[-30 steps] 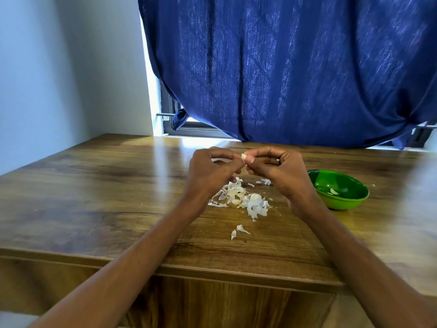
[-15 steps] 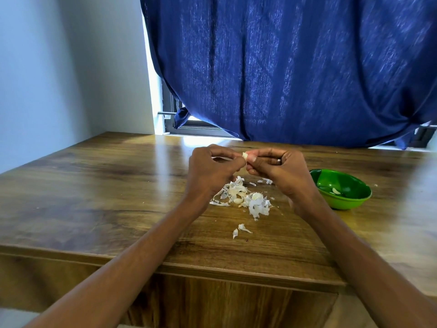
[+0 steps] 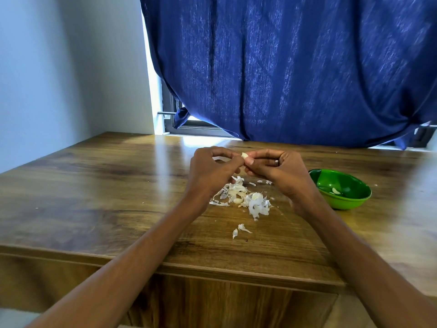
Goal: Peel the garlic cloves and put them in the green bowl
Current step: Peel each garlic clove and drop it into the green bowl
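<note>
Both hands are raised a little above the wooden table (image 3: pixel 94 197), meeting at the fingertips. The left hand (image 3: pixel 210 171) & the right hand (image 3: pixel 276 169) both pinch one garlic clove (image 3: pixel 244 155) between them, fingers curled; only its pale tip shows. On the table under the hands lies a pile of garlic skins (image 3: pixel 246 197), w/ some unpeeled cloves in it, and two loose skin bits nearer the front edge. The green bowl (image 3: pixel 354 200) stands to the right, near the right wrist, w/ one peeled clove (image 3: pixel 335 191) inside. Blue curtain (image 3: pixel 283 67) behind
</note>
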A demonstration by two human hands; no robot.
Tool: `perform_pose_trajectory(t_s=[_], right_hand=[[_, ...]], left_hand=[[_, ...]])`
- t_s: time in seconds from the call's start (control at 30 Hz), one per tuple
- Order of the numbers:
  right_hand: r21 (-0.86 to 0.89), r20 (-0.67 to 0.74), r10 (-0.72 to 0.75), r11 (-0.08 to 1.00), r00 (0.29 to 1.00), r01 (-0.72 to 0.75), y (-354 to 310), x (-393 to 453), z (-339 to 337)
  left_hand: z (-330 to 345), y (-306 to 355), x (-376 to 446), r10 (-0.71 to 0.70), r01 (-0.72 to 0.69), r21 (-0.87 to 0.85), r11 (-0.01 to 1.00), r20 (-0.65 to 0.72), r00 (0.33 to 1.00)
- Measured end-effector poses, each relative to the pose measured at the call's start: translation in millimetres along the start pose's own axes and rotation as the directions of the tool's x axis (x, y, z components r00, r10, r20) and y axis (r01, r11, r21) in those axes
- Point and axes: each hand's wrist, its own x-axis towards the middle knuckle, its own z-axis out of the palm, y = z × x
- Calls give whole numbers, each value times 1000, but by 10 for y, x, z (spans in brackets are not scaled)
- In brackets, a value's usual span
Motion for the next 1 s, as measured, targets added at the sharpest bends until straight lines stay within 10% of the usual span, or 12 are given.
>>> perform_pose_trajectory(t_s=[1.0], right_hand=[[-73,-24,-70,995,997,69,18,8,34]], left_hand=[[-13,38,-23,51,-51,1,999,17,999]])
